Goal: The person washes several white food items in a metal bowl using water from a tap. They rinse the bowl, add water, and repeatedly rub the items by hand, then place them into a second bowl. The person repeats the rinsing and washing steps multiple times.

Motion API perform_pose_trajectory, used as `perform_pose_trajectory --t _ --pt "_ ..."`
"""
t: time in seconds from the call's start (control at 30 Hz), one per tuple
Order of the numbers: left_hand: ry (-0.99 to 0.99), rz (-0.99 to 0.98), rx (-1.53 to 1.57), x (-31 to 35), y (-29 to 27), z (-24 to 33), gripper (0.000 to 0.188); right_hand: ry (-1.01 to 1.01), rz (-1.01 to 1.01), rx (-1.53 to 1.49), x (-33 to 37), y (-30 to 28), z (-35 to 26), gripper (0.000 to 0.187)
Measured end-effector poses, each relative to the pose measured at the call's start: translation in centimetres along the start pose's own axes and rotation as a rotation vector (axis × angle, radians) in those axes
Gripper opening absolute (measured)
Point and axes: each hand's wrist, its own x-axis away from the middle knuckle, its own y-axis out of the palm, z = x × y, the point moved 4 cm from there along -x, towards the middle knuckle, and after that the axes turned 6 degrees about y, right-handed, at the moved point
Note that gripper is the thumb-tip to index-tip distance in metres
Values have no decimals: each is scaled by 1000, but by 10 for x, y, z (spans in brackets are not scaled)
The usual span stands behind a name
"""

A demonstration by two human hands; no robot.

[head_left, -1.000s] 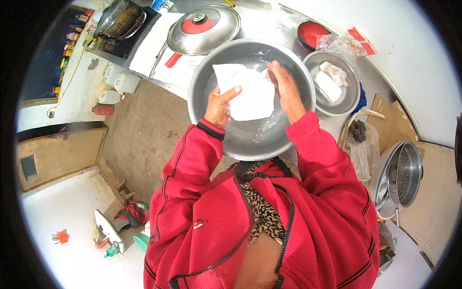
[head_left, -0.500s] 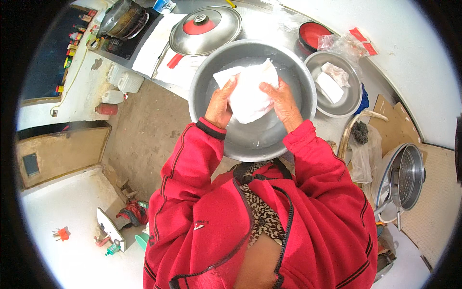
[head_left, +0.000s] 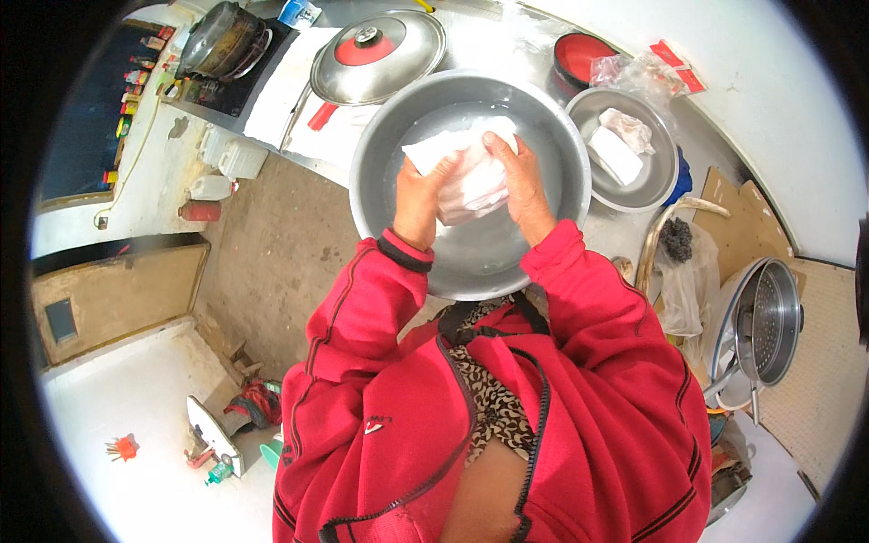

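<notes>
Over a large grey metal basin [head_left: 380, 240] with water in it, both my hands grip one soft white piece with pinkish folds [head_left: 472, 176]. Whether it is cloth or a slab of fatty meat, I cannot tell. My left hand [head_left: 419, 201] has its left edge, thumb on top. On the opposite side my right hand [head_left: 525, 185] clasps it, thumb laid across the upper face and fingers mostly hidden beneath. To the right of the basin, a smaller metal bowl [head_left: 654, 185] holds a white block [head_left: 615, 155] and a crumpled pale piece [head_left: 627, 130].
A lidded pan [head_left: 412, 63] stands behind the basin, a dark pot [head_left: 222, 41] on the stove at far left. Behind the small bowl are a red-lined bowl [head_left: 584, 56] and clear plastic bags [head_left: 638, 77]. A steel colander [head_left: 776, 317] sits at right.
The white piece has been folded or turned, now showing its pinkish layered side. My right thumb has shifted up and inward across it; both hands stay over the basin.
</notes>
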Motion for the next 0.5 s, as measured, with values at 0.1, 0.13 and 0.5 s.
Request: perform_pose_trajectory --t 0.1,0.13,0.5 --pt "-149 7 158 -1 -8 -4 39 -17 -105 -28 -2 -1 -2 43" --pt "-150 11 160 -1 -8 -3 39 -20 -134 -26 -1 0 -5 43" --pt "-61 -16 99 2 2 8 40 -1 -265 98 1 17 -32 37"
